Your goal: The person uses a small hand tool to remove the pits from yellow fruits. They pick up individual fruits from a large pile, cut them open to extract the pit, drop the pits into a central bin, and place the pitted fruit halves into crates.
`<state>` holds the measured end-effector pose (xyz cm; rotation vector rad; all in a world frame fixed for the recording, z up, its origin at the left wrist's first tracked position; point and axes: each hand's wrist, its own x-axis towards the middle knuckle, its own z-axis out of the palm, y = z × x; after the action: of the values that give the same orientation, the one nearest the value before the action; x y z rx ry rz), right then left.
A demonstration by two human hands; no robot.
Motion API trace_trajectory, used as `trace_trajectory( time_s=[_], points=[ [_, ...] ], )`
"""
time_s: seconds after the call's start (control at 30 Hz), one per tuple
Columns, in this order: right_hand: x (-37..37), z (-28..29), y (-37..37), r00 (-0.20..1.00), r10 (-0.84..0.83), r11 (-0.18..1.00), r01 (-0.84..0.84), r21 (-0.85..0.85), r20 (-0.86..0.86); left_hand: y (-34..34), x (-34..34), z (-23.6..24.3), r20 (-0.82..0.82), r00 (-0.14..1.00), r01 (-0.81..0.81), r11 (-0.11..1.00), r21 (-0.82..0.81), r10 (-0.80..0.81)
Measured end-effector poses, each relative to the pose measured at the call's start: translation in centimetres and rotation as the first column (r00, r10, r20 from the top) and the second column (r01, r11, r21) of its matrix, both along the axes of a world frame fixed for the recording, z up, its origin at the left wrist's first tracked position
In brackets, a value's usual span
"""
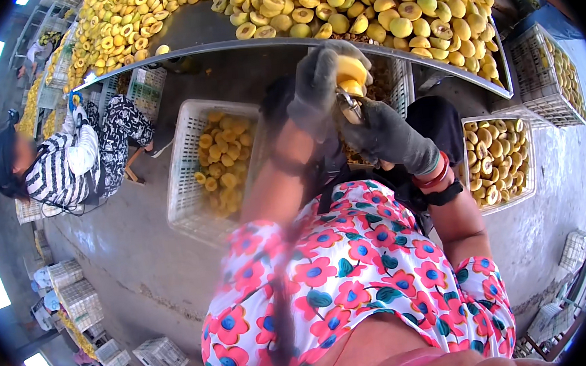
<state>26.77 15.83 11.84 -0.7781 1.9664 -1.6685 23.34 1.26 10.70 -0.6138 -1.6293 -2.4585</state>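
Your left hand [314, 87] grasps the yellow fruit [351, 72] by the near edge of the desk [203, 29]. Your right hand [397, 137] is wrapped around the metal tool [351, 110]; can't tell if its tip is in the fruit or only against it. I'd turn the fruit rather than force the tool, squeeze lightly since flesh probably bruises, and angle the tip away from your glove.

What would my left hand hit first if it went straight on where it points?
Your grey-gloved left hand would probably meet the long silvery metal table rim; depth is unclear, so it might pass over toward the heaped yellow fruit.
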Motion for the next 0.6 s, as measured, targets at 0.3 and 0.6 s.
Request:
trace_trajectory(
  time_s=[0.3, 0.6],
  points=[
    [-0.5, -3.8, -0.1, 0.916, -0.237, 0.971, 0.228, 0.067, 0.325, -3.8, 0.0, -0.9, 0.405, 0.891, -0.315, 0.923, 0.220, 0.207],
    [-1.8, -5.1, 1.3, 0.930, -0.285, 0.954, 0.252, 0.163, 0.232, -20.6, 6.5, -7.9, -0.212, 0.417, -0.227, -0.125, -0.966, 0.884]
  ],
)
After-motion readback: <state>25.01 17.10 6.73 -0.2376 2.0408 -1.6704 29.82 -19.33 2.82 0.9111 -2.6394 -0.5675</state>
